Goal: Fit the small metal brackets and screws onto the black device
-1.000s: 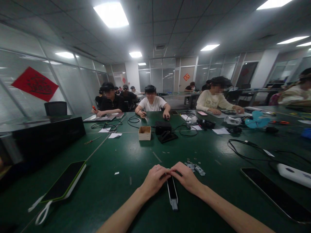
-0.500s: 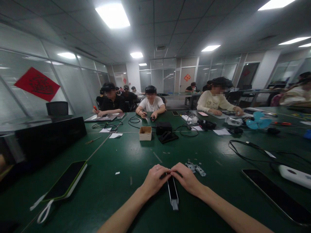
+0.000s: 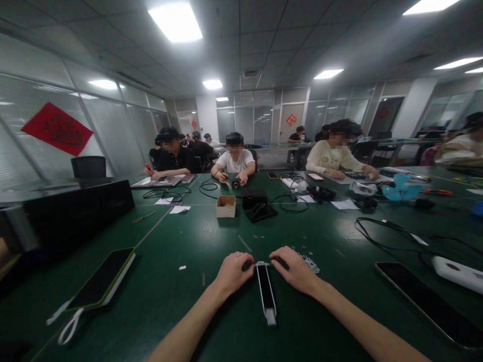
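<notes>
Handling is centred on a slim black strip with white edges and a silver metal end (image 3: 266, 291), laid lengthwise on the dark green surface (image 3: 181, 306) directly between the two grips and running back toward the wearer. The left grip (image 3: 234, 274) and the right grip (image 3: 296, 269) are curled inward on either side of the strip's far end, with the left fingertips (image 3: 249, 265) right at it. Whether either grip is clenched on the strip cannot be told, since the fingers hide the contact. The step in hand is judged to be close fingertip work at that end.

Small silver metal brackets (image 3: 311, 264) are lying just beyond the right grip, partly hidden by it. Well left of the left grip, a dark tablet with a green edge (image 3: 101, 279) is lying with a white cord loop (image 3: 68, 327) beside it. Well right of the right grip, a black slab-like tablet (image 3: 426, 301) and a white power strip (image 3: 458, 274) are placed.

Far beyond the grips, an open cardboard box (image 3: 225, 206) stands beside a black box (image 3: 252, 198). Across the surface, a small black object (image 3: 236, 184) is held by a co-worker in a white T-shirt (image 3: 234, 162).
</notes>
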`<state>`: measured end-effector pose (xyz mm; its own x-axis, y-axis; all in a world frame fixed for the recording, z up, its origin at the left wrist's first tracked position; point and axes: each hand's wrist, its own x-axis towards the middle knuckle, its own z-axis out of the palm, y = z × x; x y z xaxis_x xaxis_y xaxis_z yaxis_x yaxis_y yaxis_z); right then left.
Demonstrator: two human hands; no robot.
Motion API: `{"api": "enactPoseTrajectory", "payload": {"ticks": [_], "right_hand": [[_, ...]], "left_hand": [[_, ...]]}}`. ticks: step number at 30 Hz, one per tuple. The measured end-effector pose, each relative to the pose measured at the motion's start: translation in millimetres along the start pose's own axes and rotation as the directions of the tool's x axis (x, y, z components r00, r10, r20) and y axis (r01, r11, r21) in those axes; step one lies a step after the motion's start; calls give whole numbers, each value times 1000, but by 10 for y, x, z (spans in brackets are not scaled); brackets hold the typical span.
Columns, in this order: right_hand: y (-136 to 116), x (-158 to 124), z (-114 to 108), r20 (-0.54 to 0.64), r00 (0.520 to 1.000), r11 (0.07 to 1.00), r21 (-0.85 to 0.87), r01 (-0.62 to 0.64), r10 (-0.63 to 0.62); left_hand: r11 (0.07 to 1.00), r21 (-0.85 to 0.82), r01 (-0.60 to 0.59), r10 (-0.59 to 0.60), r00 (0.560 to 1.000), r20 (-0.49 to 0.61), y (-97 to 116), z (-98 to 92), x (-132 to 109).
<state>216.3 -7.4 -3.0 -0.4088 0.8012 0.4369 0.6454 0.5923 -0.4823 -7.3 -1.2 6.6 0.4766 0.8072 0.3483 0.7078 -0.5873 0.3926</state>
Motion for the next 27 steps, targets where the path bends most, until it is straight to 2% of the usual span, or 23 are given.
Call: {"api": "enactPoseTrajectory", "payload": {"ticks": [4,9,16,27], "right_hand": [[46,-17,6,80,997,1000,-15,-20,21],[-6,-14,0,113,994,1000,1,-1,1],[-8,-13,-10,123,992,1000,2,-19,19],[13,-16,16,127,992,1000,0,-18,17]], "left_hand": [[999,1,35,-35,999,39,15,-48,15],[1000,-7,23,-23,997,70,28,-74,14],[999,1,37,-37,994,99,20,-84,14],[996,-91,23,-13,995,103,-14,-21,-4]]}}
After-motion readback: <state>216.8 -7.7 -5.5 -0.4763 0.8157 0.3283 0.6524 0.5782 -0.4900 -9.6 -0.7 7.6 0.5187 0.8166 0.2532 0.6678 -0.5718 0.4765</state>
